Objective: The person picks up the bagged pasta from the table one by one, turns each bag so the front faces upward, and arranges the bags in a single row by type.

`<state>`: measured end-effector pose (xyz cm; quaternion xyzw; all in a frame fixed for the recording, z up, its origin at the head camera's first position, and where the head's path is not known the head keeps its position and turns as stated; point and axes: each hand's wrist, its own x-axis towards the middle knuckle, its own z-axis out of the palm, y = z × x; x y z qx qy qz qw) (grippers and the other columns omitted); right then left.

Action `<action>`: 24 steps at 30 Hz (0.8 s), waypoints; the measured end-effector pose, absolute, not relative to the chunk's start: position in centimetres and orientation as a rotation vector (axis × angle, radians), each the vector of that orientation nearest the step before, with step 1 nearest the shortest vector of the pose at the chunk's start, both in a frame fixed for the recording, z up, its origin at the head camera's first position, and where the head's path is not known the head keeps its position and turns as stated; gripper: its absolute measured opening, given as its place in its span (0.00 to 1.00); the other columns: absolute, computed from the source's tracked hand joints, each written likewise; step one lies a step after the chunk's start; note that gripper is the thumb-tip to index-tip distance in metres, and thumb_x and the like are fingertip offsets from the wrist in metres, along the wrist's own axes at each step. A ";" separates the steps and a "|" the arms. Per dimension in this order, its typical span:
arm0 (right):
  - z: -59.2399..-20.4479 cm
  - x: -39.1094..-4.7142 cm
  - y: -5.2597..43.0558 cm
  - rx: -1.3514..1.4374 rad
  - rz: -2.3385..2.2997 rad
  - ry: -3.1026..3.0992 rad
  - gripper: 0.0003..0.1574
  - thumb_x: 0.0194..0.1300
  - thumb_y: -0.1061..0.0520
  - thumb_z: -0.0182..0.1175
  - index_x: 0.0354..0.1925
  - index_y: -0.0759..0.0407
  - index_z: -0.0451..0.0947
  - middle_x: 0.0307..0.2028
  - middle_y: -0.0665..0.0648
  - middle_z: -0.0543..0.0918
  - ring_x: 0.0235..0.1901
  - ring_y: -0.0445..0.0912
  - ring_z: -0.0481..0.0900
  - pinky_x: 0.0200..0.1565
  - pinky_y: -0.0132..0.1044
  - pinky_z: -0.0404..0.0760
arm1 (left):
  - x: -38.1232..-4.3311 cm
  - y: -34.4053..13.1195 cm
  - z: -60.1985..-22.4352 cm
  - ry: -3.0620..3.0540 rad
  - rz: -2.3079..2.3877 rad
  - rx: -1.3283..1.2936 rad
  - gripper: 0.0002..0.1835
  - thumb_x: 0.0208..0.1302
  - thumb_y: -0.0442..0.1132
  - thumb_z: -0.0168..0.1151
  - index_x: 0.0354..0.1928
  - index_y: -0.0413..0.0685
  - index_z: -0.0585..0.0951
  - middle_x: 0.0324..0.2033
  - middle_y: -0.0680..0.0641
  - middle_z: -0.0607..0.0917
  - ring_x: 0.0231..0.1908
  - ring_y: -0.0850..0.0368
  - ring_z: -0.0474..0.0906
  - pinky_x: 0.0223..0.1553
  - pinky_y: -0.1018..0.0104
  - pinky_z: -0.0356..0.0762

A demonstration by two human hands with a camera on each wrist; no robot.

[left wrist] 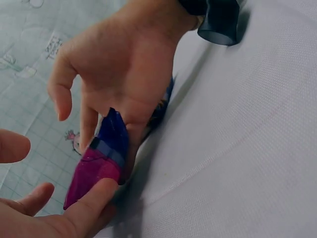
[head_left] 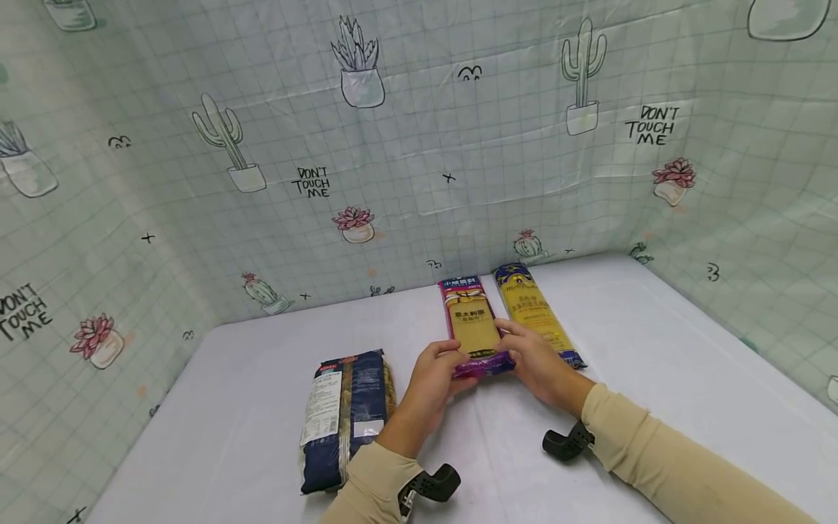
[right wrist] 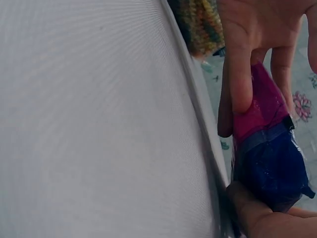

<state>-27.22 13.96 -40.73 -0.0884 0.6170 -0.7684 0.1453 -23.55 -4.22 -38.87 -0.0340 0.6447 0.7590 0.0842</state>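
Observation:
A pack of long pasta [head_left: 476,331], pink and blue with a window showing pale yellow strands, lies face up between my hands. My left hand [head_left: 433,375] grips its near left corner, fingers on the top and under the edge. My right hand [head_left: 538,364] holds the near right side. The left wrist view shows the pack's pink and blue end [left wrist: 96,163] between both hands. From the right wrist, the same end [right wrist: 270,144] appears, with right-hand fingers [right wrist: 252,210] at the blue part and left-hand fingers [right wrist: 241,82] at the pink part.
A yellow and blue pack of long pasta [head_left: 533,309] lies just right of the held pack. At the left, a larger dark blue bag [head_left: 347,418] with a white label lies beside my left forearm. A cactus-print curtain [head_left: 406,145] borders the white table [head_left: 249,393].

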 end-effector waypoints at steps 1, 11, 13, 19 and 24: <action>-40.7 -27.2 14.0 -0.250 -2.207 1.784 0.49 0.65 0.63 0.50 0.79 0.65 0.42 0.76 0.67 0.49 0.73 0.60 0.52 0.68 0.43 0.61 | -23.5 -4.2 -38.8 1.931 2.255 -0.101 0.22 0.71 0.36 0.55 0.63 0.32 0.69 0.57 0.33 0.74 0.51 0.46 0.80 0.49 0.57 0.82; -40.8 -27.3 14.1 -0.256 -2.202 1.795 0.47 0.67 0.64 0.48 0.78 0.67 0.41 0.77 0.68 0.44 0.76 0.64 0.42 0.73 0.55 0.49 | -23.3 -4.3 -38.7 1.989 2.170 -0.082 0.17 0.70 0.36 0.55 0.56 0.33 0.75 0.58 0.36 0.76 0.54 0.46 0.78 0.54 0.51 0.80; -40.9 -27.2 14.1 -0.250 -2.196 1.807 0.46 0.68 0.63 0.48 0.78 0.68 0.42 0.78 0.68 0.44 0.76 0.65 0.41 0.73 0.55 0.48 | -23.1 -4.4 -38.6 2.007 2.149 -0.079 0.17 0.70 0.36 0.55 0.56 0.33 0.76 0.58 0.36 0.76 0.55 0.45 0.78 0.55 0.49 0.79; -40.8 -27.4 13.9 -0.219 -2.131 1.966 0.41 0.69 0.61 0.50 0.77 0.67 0.52 0.77 0.66 0.50 0.75 0.63 0.49 0.72 0.56 0.51 | -22.1 -5.3 -36.2 2.115 2.095 0.003 0.15 0.72 0.38 0.57 0.53 0.36 0.77 0.58 0.40 0.76 0.60 0.42 0.73 0.56 0.44 0.77; -40.9 -27.3 13.7 -0.082 -2.003 2.222 0.33 0.68 0.59 0.54 0.70 0.64 0.67 0.72 0.65 0.64 0.65 0.56 0.66 0.66 0.51 0.66 | -21.9 -6.5 -34.8 2.125 2.059 0.095 0.14 0.74 0.40 0.56 0.54 0.37 0.77 0.59 0.39 0.75 0.62 0.41 0.73 0.59 0.49 0.76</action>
